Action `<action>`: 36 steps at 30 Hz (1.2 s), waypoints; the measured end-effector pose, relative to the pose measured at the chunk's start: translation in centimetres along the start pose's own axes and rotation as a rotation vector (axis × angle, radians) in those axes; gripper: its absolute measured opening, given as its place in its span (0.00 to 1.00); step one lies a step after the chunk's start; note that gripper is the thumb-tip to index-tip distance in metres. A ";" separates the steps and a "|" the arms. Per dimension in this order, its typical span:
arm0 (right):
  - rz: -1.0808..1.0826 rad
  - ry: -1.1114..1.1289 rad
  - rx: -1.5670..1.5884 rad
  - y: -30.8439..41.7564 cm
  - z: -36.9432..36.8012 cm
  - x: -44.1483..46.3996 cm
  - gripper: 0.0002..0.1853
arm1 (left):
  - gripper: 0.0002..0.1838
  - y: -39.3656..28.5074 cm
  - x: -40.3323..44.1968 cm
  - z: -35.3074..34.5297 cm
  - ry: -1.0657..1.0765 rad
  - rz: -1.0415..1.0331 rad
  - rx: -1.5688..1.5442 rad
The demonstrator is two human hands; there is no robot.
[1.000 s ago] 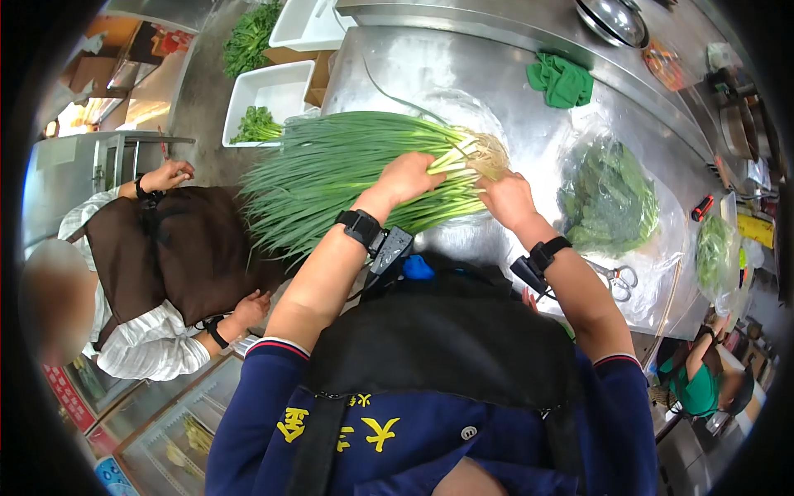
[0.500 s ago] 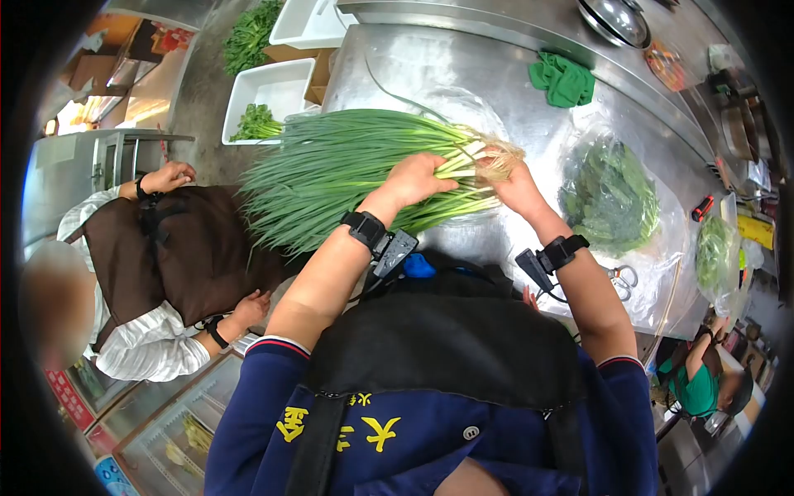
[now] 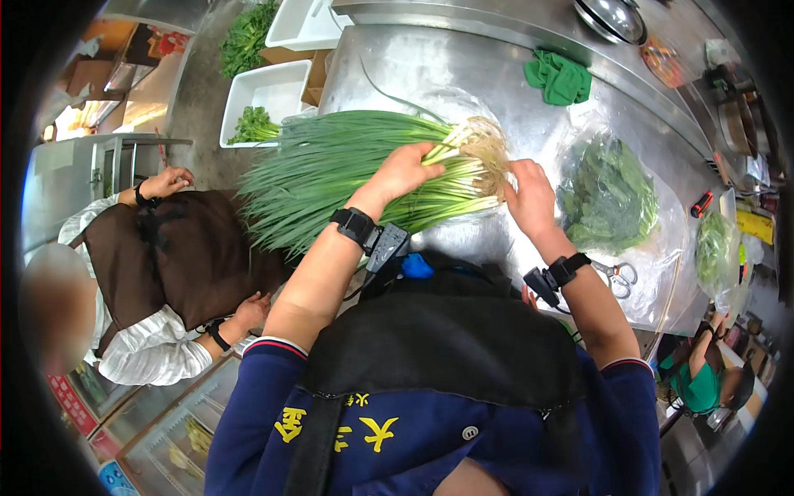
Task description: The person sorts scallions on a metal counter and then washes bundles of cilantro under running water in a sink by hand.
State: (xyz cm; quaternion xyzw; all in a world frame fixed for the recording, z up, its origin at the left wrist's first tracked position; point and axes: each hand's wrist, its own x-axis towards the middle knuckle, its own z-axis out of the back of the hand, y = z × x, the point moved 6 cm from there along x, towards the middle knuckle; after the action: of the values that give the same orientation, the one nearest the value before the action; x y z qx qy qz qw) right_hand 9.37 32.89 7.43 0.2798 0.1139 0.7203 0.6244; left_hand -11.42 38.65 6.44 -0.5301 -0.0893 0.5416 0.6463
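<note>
Curled left hand (image 3: 404, 172) is gripping long green, white-stemmed scallions (image 3: 331, 165); half-open right hand (image 3: 532, 194) is adjoining their stringy tan roots (image 3: 486, 147), contact unclear.

Looks bright, mostly sharp. Shows glare on the steel table (image 3: 521, 124) and the plastic sheet (image 3: 666, 264) at right. Bends strongly toward black edges; blurs a person's head (image 3: 56, 306) at left.
</note>
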 end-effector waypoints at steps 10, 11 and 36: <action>0.272 0.368 -0.047 0.1 -4.0 -2.2 0.10 | 0.16 0.4 0.4 0.2 0.083 0.055 -0.024; 0.270 0.367 -0.049 0.0 -3.6 -2.1 0.10 | 0.16 0.4 0.5 0.3 0.085 0.052 -0.024; -0.498 0.478 1.107 -3.2 -5.6 -1.8 0.05 | 0.09 1.5 1.4 -0.7 0.205 0.063 -0.191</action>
State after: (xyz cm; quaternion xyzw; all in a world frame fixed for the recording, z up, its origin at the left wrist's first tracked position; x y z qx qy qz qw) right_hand 9.09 32.83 0.79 0.3573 0.6652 0.4315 0.4936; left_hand -11.31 39.16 4.32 -0.6443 -0.0573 0.4936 0.5813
